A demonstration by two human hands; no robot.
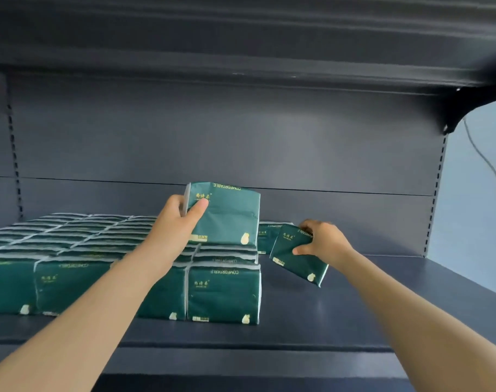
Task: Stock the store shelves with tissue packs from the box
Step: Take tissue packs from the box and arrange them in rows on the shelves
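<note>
Your forearms [85, 321] reach over the shelf [354, 312]: left hand [176, 222] grips the upright pack [229, 219] atop the stocked rows [71, 241], right hand [323, 239] pinches the tilted pack [294, 256] just beside them, both probably light, soft and slippery, so hold their edges.

"COMFORTABLE", inverted, on raised tissue pack [227, 219]; likewise on front stacked pack [224, 295]

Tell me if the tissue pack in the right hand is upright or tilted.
Tilted: the dark green plastic-wrapped tissue pack in the right hand has edges slanting against the level dark shelf.
</note>
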